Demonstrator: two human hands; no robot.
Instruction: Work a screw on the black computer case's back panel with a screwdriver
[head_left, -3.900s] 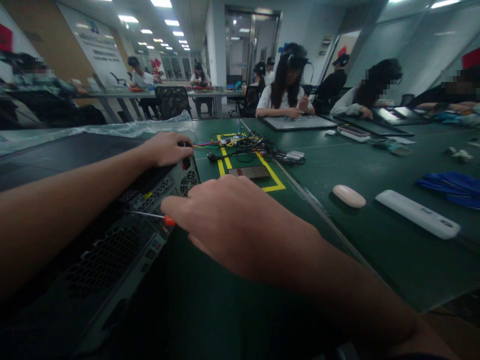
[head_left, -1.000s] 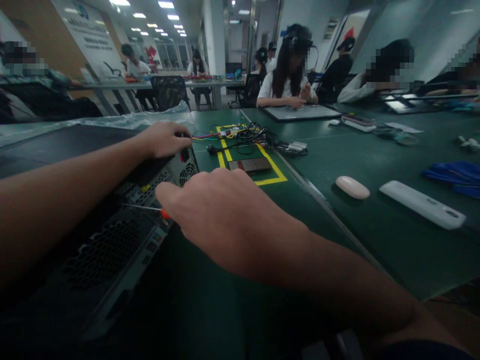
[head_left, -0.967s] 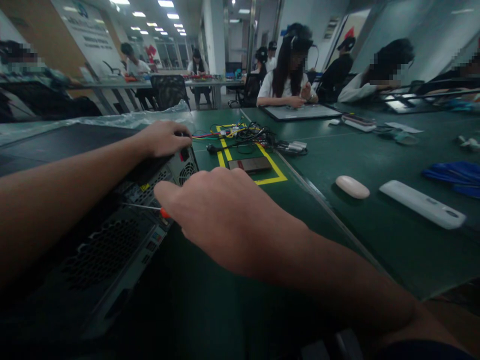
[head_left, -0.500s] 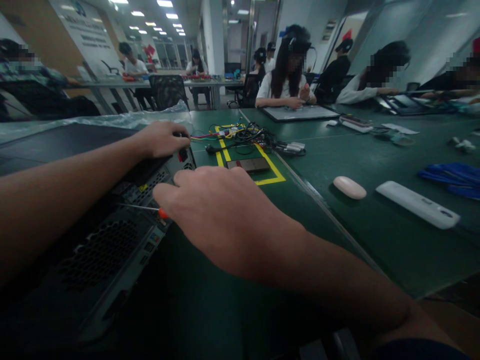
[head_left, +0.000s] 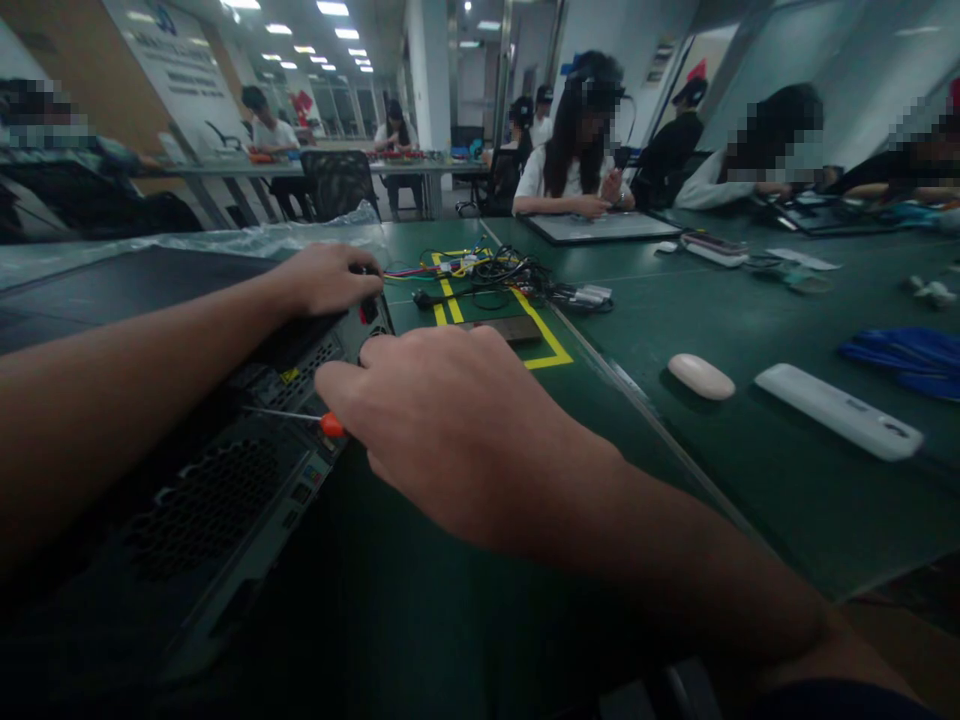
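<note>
A black computer case (head_left: 225,480) lies on its side on the green table (head_left: 720,480), rear panel toward me. My right hand (head_left: 442,430) is closed round an orange-handled screwdriver (head_left: 319,421); its thin shaft points left at the rear panel. My left hand (head_left: 330,278) rests on the case's upper far corner, fingers curled over the edge by the fan grille. Most of the screwdriver's handle is hidden under my right hand.
A yellow-taped square holds a tangle of cables (head_left: 502,275) and a dark flat part (head_left: 517,327). To the right lie a pale oval object (head_left: 701,376), a white bar (head_left: 840,411) and blue cloth (head_left: 907,352). Several people sit working at the far tables. Clear plastic wrap (head_left: 247,243) lies behind the case.
My right hand has shifted slightly on the screwdriver, which stays against the rear panel. My left hand has not moved from the case's corner.
</note>
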